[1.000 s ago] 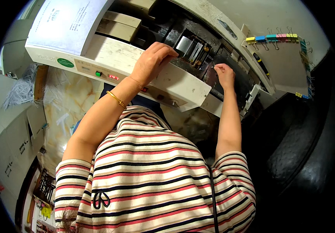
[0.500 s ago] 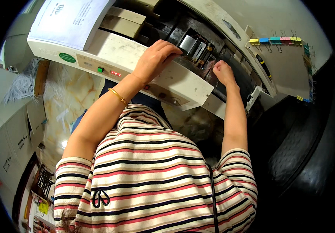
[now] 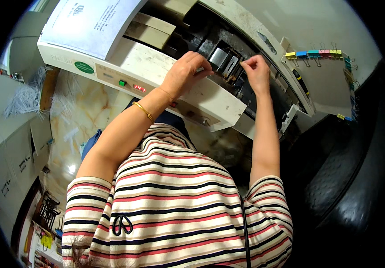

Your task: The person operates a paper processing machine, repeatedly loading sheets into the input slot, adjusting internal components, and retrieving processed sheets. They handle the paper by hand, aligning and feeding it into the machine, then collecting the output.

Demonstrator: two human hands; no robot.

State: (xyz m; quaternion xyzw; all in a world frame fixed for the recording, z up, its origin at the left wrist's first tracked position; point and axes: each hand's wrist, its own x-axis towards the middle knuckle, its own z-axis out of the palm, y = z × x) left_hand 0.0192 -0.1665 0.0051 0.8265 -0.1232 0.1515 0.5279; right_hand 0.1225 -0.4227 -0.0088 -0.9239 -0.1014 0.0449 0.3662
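Note:
A white desktop binding machine [image 3: 143, 67] lies across the space in front of me. Its dark inner well holds a metal roller block [image 3: 226, 60] with a shiny plate and grimy bars. My left hand [image 3: 184, 73], a gold bangle at its wrist, rests by the machine's front rim just left of the rollers. Its fingers are curled together, and whatever lies between them is hidden. Above the right side of the rollers hovers my right hand [image 3: 257, 73], thumb and fingertips pinched. Anything in that pinch is too small to make out.
Printed white sheets [image 3: 90, 22] lie on the machine's left end. On the right, a grey board [image 3: 328, 85] carries coloured binder clips [image 3: 313, 54] and a yellow-black cutter knife [image 3: 300, 82]. Shredded paper strips [image 3: 27, 96] heap on the left. A black surface [image 3: 335, 174] fills the lower right.
My right hand has risen away from me, from the near right side of the rollers to above them. My left hand stays by the rim, shifted slightly. The whole view has tilted a little.

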